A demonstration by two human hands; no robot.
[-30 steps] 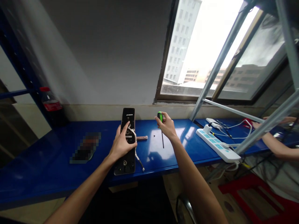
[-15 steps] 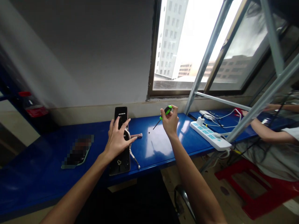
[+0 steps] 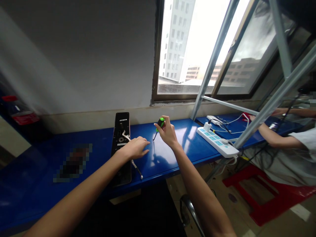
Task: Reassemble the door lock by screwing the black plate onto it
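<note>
My right hand point(image 3: 168, 131) grips a green-and-black screwdriver point(image 3: 161, 122), its shaft slanting down to the left. The tip meets a small dark speck, apparently a screw point(image 3: 153, 140), on the blue tabletop. My left hand point(image 3: 135, 147) lies palm down across the right edge of a long black device point(image 3: 120, 131), its fingers stretched toward the screwdriver tip and its thumb apart. A white cable point(image 3: 126, 135) runs over the device and passes beneath this hand; its connector end point(image 3: 141, 177) rests on the table. What lies under the palm is hidden.
A blurred-out flat object point(image 3: 74, 163) lies on the blue table point(image 3: 103, 138) at left, near a red-capped bottle point(image 3: 22, 112). At right are a white power strip point(image 3: 217, 141), metal frame poles point(image 3: 214, 59), another person's arm point(image 3: 269, 136) and a red stool point(image 3: 261, 197).
My left hand has slid right and turned, uncovering the device's upper part and covering the copper-coloured piece beside it. My right hand has lowered the screwdriver leftward to the small dark speck.
</note>
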